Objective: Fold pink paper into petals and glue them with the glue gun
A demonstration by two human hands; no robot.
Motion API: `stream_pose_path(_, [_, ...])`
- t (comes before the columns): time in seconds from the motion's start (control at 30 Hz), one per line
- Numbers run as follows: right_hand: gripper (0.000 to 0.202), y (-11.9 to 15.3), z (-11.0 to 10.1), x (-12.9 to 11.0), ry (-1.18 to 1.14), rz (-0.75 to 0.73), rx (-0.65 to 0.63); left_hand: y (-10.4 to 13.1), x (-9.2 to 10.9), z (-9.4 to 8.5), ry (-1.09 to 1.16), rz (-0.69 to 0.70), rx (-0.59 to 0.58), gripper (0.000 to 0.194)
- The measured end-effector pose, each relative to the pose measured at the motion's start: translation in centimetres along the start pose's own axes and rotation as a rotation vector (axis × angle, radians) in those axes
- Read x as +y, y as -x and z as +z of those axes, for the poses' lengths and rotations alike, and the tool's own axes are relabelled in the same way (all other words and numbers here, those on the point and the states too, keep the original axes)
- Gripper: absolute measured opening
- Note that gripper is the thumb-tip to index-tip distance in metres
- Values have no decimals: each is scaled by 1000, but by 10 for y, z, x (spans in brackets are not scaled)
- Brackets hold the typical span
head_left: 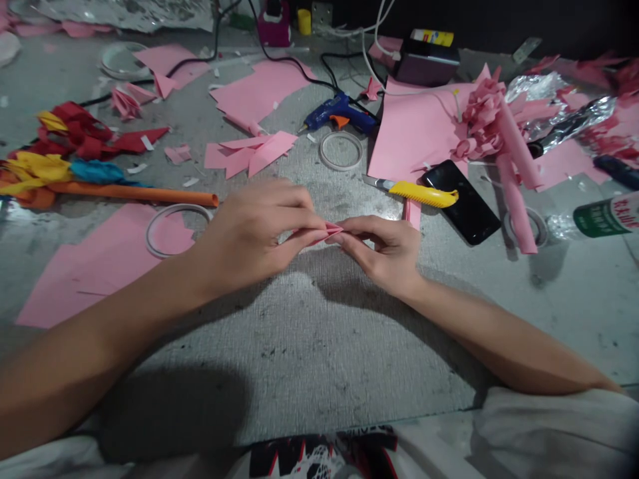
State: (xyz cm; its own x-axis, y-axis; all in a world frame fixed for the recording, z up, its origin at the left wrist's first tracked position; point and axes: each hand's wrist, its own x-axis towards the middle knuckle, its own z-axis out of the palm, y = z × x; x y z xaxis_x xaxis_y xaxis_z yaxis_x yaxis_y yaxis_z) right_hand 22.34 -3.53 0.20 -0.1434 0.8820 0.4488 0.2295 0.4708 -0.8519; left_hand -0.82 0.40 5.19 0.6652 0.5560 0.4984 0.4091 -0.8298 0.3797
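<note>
Between my two hands, over the middle of the table, is a small folded piece of pink paper (329,231). My left hand (264,229) pinches it from the left, fingers closed and slightly blurred. From the right, my right hand (384,249) grips its pointed tip between thumb and fingers. Most of the paper is hidden behind the left fingers. A yellow utility knife (424,194) lies just beyond my right hand, its tail resting on a black phone (464,199). Past my left hand lie folded pink paper strips (254,152).
A blue glue gun (342,113) and tape roll (341,151) lie beyond my hands. Pink sheets (419,126) spread around. Left are an orange paper tube (144,193) and red paper pieces (74,130). Right are rolled pink paper flowers (516,146) and a plastic bottle (599,216).
</note>
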Motion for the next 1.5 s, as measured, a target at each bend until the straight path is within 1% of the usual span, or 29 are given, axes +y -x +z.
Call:
stream_pose_path(0.17, [11,0,0,0,-18,-37,-6,0,3,-2,0,-19,-34,18])
stream_pose_path(0.37, [9,1,0,0,15,-49,-18,-1,3,-4,-9,-4,-64,18])
stream_pose_path(0.63, [14,1,1,2,-42,-24,-2,-1,3,-7,31,6,-96,19])
stream_pose_path(0.77, [7,1,1,2,-46,-39,-9,-1,5,-7,16,17,-63,16])
stream_pose_path(0.93, [4,0,1,0,-32,-60,-16,-2,10,-10,62,-113,8,16])
stream_pose_path(1.0, [4,0,0,0,-32,-60,-24,-3,10,-12,67,-129,29,15])
stream_pose_path(1.07, [5,1,0,0,-30,-63,-25,-4,9,-12,67,-97,44,14])
stream_pose_path(1.13, [5,1,0,0,-30,-70,-15,-5,8,-11,79,-49,33,11])
stream_pose_path(1.2, [4,1,0,1,-32,-76,-8,-4,6,-8,86,25,22,8])
stream_pose_path(1.3, [5,1,1,1,-24,-67,-11,-1,5,-2,40,136,58,13])
stream_pose_path(1.33, [6,1,1,1,-26,-62,-12,0,4,0,21,154,74,16])
stream_pose_path(1.4, [7,1,1,1,-35,-52,-11,1,4,3,7,148,91,20])
stream_pose_path(1.5, [9,1,1,0,-44,-24,-9,2,4,6,24,153,107,19])
